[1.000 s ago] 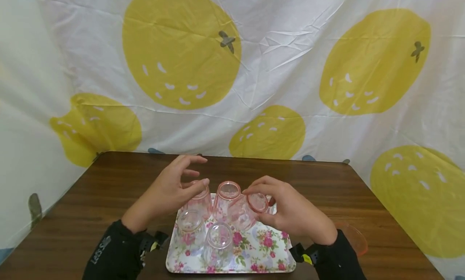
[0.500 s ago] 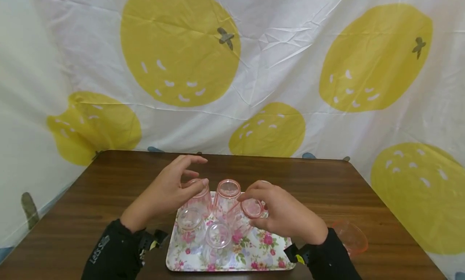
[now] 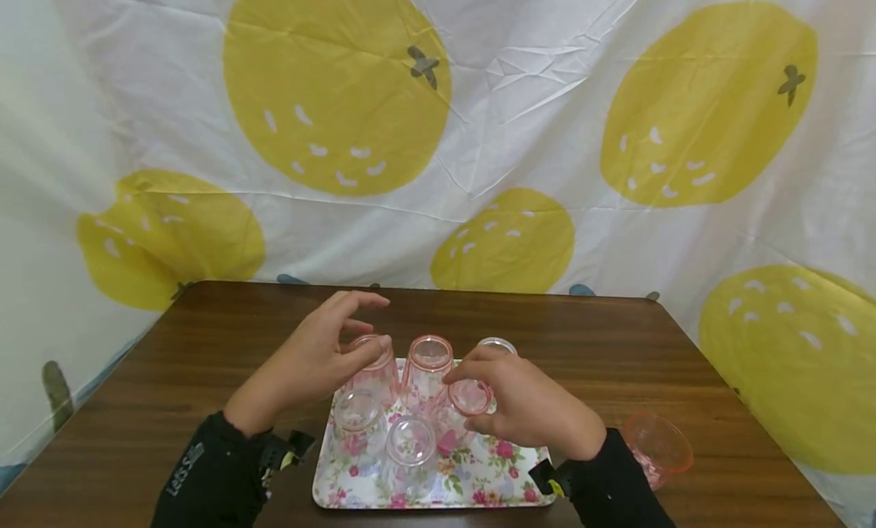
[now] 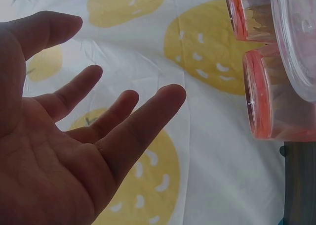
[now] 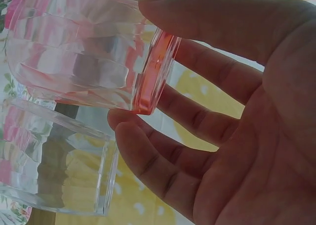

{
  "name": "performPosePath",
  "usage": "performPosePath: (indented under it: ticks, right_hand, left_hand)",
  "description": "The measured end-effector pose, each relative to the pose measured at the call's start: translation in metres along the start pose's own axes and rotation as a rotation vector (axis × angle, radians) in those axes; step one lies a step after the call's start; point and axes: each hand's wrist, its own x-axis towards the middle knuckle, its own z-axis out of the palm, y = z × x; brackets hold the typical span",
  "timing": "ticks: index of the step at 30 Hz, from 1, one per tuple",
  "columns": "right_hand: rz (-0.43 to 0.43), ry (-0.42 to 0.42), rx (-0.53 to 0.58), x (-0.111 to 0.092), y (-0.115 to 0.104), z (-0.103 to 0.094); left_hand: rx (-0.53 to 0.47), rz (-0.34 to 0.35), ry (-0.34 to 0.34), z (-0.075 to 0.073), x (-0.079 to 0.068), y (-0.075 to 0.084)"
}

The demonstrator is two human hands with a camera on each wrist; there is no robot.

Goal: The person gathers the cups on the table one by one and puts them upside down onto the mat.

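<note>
My right hand (image 3: 530, 402) holds an upside-down pink glass (image 3: 469, 397) near its base, with the thumb on one side and fingers on the other. This glass stands low over the floral tray (image 3: 489, 497); in the right wrist view a clear glass (image 5: 74, 170) is beside it. My left hand (image 3: 315, 357) hovers with fingers spread, near a pink glass (image 3: 375, 383) at the tray's back left. Another pink glass (image 3: 429, 361) is upside down at the back middle. Two clear glasses, one at the left (image 3: 357, 414) and one at the front (image 3: 411, 443), are also inverted.
A clear glass base (image 3: 498, 345) shows behind my right hand. To the right of the tray, a pink-orange glass (image 3: 658, 446) lies partly behind the right sleeve on the brown wooden table (image 3: 739, 452). A lemon-print curtain (image 3: 472, 132) hangs behind the table.
My right hand has moved left and slightly down with the pink glass, which has turned more upright. The clear glass behind it has come into view. The left hand stays nearly still.
</note>
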Motion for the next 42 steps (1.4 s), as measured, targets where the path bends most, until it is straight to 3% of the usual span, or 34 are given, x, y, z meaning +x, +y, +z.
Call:
performPosePath:
  ticks: [15, 23, 29, 42]
  right_hand:
    - [-0.011, -0.032, -0.036, -0.007, 0.002, 0.005]
    - [0.004, -0.035, -0.067, -0.006, 0.000, 0.009]
    - [0.041, -0.047, -0.026, -0.004, -0.002, 0.012]
    - [0.061, -0.081, -0.002, 0.003, -0.002, 0.002]
  left_hand:
    - [0.000, -0.022, 0.008, 0.008, -0.006, 0.010]
    - [0.002, -0.022, -0.002, 0.007, -0.006, 0.011]
    - [-0.004, -0.033, -0.017, 0.005, -0.005, 0.011]
    - [-0.003, -0.063, -0.043, -0.004, 0.004, 0.016]
